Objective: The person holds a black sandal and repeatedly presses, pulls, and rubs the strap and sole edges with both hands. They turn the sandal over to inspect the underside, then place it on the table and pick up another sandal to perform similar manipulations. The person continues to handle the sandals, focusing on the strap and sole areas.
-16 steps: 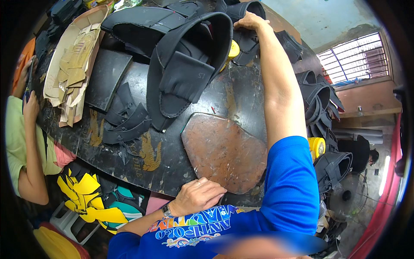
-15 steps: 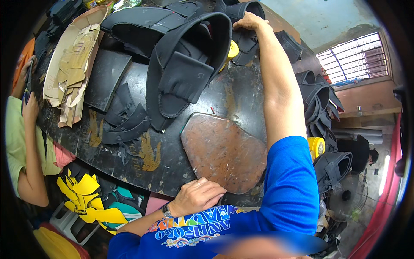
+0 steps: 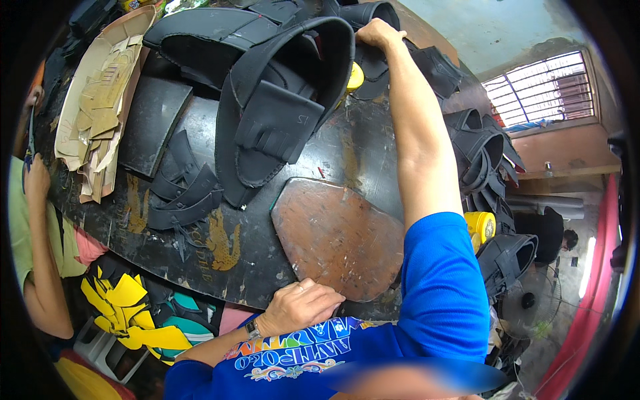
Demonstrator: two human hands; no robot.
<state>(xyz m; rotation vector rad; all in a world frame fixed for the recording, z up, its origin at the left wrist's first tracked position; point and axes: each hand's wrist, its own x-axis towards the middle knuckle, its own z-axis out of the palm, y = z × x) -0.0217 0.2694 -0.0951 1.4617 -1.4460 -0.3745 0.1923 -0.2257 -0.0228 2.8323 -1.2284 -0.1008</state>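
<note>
My right arm stretches to the far side of the dark table, where my right hand (image 3: 380,33) is closed at the edge of a black sandal upper (image 3: 375,11); its fingertips are partly hidden. Lying at the near table edge, my left hand (image 3: 303,308) has its fingers loosely extended, with nothing visible in it. Beside it is a brown, rounded slab (image 3: 337,237) with a scuffed surface. Large black curved pieces with stitched edges (image 3: 280,123) lie beyond the slab. Smaller black strap pieces (image 3: 183,200) are left of them.
A long carton of cardboard scraps (image 3: 100,113) and a black flat block (image 3: 155,123) stand at the left. Yellow containers (image 3: 355,77) and more black uppers (image 3: 477,150) are at the right. A co-worker's arm (image 3: 41,267) handles scissors at far left. Yellow cut pieces (image 3: 127,310) lie below the table.
My right hand has closed more at the black upper, its fingers less spread. My left hand stays at the table edge. The whole view has shifted slightly.
</note>
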